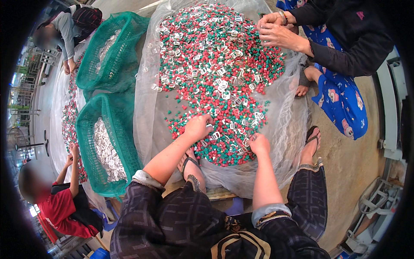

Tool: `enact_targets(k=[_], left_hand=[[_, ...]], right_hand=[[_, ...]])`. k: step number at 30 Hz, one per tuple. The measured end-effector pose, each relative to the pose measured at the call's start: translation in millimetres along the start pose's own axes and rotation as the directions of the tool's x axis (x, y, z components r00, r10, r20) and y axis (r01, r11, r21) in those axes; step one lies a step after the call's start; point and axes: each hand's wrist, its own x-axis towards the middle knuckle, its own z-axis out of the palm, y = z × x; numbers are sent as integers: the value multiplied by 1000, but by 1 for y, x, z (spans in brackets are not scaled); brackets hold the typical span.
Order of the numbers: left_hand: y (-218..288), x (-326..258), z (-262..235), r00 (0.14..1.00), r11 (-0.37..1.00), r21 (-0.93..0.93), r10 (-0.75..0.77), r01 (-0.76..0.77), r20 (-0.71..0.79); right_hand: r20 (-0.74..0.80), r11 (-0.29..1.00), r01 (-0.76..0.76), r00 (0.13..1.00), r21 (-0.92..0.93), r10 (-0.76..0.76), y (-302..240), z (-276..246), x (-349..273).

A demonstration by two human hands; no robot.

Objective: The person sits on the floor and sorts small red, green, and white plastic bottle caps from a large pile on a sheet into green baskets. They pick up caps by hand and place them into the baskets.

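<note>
A wide pile of small red, green and white pebble-like pieces (215,159) lies on pale mesh sheeting, with flat silvery metal buckles (221,84) scattered through it. My left hand (198,127) is low over the near part of the pile, fingers curled together; what they hold, if anything, is hidden. To its right, my right hand (259,144) has thumb and fingers pinched at the pile's near right edge, close to a few buckles. Anything in that pinch is too small to make out.
Two green mesh-lined baskets stand on the left; the nearer basket (88,142) holds many silvery buckles, the farther basket (86,71) fewer. A co-worker's hands (278,32) are over the pile's far right. Two other people work along another pile at left. Machine parts (375,203) stand at right.
</note>
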Motion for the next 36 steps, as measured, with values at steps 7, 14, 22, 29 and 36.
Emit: enact_targets(k=[7,14,22,29,36], left_hand=[[27,-6,16,872,855,170,484,-490,76],[53,-1,43,768,676,383,467,-629,438],[40,-4,24,863,913,107,327,-394,386],[8,5,23,905,656,-750,268,79,330],[13,-5,5,821,257,-845,225,469,524]], right_hand=[[311,854,-151,950,499,-14,-2,-19,5],[368,810,-179,928,559,-49,-3,-35,-1],[319,783,-39,925,621,-208,-11,-34,-5],[431,574,-135,800,808,-418,-39,-27,-19],[528,851,36,771,524,-357,-38,-43,-23]])
